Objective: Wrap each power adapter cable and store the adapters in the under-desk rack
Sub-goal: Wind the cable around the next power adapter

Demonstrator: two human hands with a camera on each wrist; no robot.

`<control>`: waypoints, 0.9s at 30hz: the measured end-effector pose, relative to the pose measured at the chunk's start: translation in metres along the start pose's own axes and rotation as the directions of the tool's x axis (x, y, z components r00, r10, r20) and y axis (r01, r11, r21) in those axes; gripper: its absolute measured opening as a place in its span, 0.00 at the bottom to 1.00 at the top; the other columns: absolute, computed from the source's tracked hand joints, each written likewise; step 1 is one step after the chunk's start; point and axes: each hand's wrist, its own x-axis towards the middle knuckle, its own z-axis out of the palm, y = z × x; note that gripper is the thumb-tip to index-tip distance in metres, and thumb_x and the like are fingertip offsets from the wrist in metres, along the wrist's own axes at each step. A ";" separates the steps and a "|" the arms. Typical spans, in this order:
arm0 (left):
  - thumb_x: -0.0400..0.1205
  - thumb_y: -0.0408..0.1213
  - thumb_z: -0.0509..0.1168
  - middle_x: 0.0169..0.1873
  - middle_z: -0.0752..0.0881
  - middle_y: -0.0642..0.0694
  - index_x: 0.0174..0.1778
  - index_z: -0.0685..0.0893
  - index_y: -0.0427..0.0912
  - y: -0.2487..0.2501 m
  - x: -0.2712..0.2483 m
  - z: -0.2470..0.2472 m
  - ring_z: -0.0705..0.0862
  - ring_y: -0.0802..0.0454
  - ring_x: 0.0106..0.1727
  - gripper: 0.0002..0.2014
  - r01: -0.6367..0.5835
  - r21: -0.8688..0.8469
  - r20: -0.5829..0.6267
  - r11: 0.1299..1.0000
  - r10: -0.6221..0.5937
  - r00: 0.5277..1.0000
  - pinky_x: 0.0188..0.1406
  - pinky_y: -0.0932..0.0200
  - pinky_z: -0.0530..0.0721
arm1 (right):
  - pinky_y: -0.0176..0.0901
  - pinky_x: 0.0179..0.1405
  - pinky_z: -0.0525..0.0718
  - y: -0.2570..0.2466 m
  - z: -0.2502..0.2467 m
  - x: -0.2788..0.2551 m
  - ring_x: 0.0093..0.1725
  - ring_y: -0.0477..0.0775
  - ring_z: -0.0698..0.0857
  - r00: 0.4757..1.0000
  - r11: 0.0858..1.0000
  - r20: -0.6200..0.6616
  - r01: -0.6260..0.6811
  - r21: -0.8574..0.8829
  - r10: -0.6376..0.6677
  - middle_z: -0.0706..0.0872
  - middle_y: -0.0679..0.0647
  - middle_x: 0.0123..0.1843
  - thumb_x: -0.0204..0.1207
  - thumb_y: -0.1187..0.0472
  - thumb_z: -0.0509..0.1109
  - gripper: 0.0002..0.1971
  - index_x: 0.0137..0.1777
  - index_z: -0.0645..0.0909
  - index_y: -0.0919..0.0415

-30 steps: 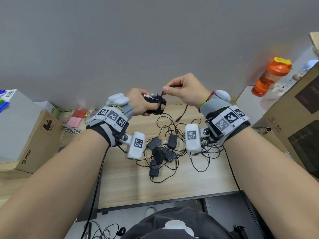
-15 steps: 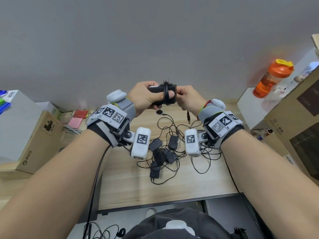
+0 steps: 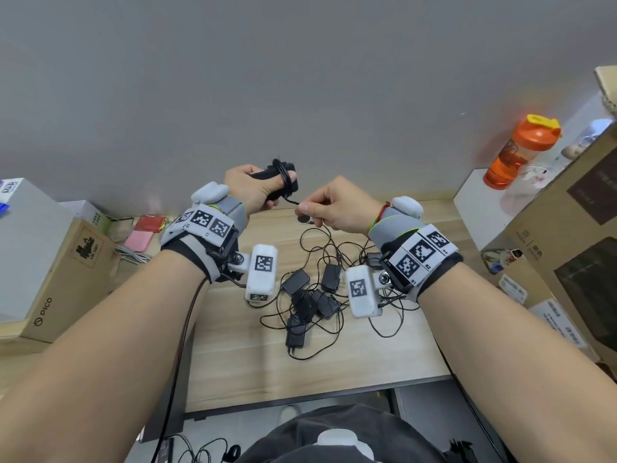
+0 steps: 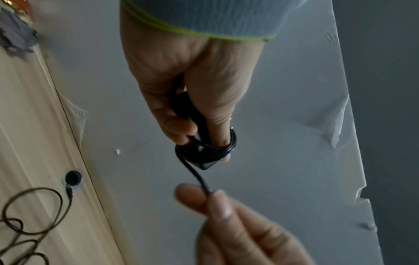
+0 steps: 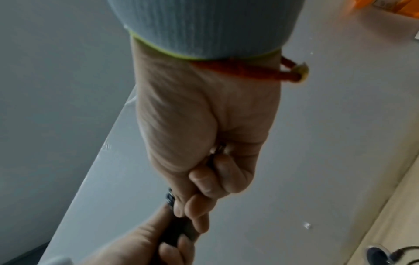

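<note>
My left hand (image 3: pixel 267 192) grips a black power adapter (image 3: pixel 278 183) raised in front of the grey wall, with its thin cable (image 3: pixel 284 175) coiled in several turns around the body. In the left wrist view the coils (image 4: pixel 204 148) circle the adapter (image 4: pixel 207 164) and my thumb, and a short tail (image 4: pixel 197 175) runs down to my right hand (image 4: pixel 204 195). My right hand (image 3: pixel 309 208) pinches that cable tail just right of the adapter. A pile of black adapters (image 3: pixel 310 299) with tangled cables lies on the wooden desk (image 3: pixel 253 369) below my wrists.
An orange bottle (image 3: pixel 519 152) stands on a white box (image 3: pixel 480 202) at the right. Cardboard boxes sit at the left (image 3: pixel 60 275) and right (image 3: pixel 574 235). A round cable grommet (image 3: pixel 303 219) is near the desk's back edge. Dark space shows under the desk front (image 3: pixel 434 412).
My right hand has come off the adapter and drawn down and to the right, pulling the cable tail. My left hand still holds the wrapped adapter, now a little further left.
</note>
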 end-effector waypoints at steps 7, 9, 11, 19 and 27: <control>0.72 0.31 0.79 0.28 0.82 0.39 0.36 0.73 0.41 -0.010 -0.002 0.007 0.78 0.55 0.15 0.18 0.013 0.193 0.086 0.981 -0.030 0.996 0.12 0.66 0.75 | 0.42 0.35 0.89 -0.010 -0.010 0.005 0.29 0.51 0.87 0.997 0.931 -0.069 0.054 0.361 -0.031 0.89 0.60 0.35 0.80 0.68 0.71 0.04 0.48 0.87 0.67; 0.73 0.29 0.78 0.28 0.81 0.39 0.36 0.72 0.41 -0.009 -0.002 0.010 0.78 0.54 0.15 0.17 0.004 0.227 0.103 0.974 -0.028 0.994 0.12 0.66 0.75 | 0.38 0.36 0.89 -0.010 -0.011 0.006 0.29 0.49 0.86 0.996 0.906 -0.080 0.071 0.418 -0.042 0.88 0.60 0.35 0.81 0.71 0.69 0.04 0.51 0.86 0.68; 0.72 0.29 0.78 0.30 0.81 0.37 0.38 0.72 0.41 -0.007 -0.001 0.012 0.78 0.51 0.18 0.17 -0.005 0.260 0.111 0.965 -0.024 0.994 0.13 0.65 0.75 | 0.35 0.33 0.86 -0.008 -0.011 0.007 0.28 0.47 0.85 0.993 0.899 -0.110 0.086 0.430 -0.042 0.87 0.58 0.34 0.81 0.71 0.68 0.05 0.52 0.86 0.66; 0.72 0.37 0.79 0.39 0.87 0.40 0.54 0.85 0.40 -0.003 0.000 0.015 0.83 0.50 0.25 0.16 -0.035 0.204 0.124 0.978 0.009 0.992 0.21 0.64 0.80 | 0.35 0.29 0.84 -0.010 -0.008 0.011 0.26 0.45 0.82 0.949 0.874 -0.315 0.146 0.463 0.008 0.85 0.59 0.33 0.79 0.70 0.71 0.07 0.55 0.84 0.69; 0.79 0.30 0.72 0.55 0.85 0.35 0.66 0.78 0.34 0.000 0.001 0.021 0.86 0.47 0.41 0.20 0.063 0.000 0.102 0.998 -0.063 0.993 0.35 0.59 0.86 | 0.36 0.23 0.78 -0.012 -0.004 0.010 0.23 0.49 0.80 0.952 0.848 -0.279 0.043 0.528 0.126 0.86 0.63 0.33 0.74 0.66 0.78 0.24 0.63 0.68 0.65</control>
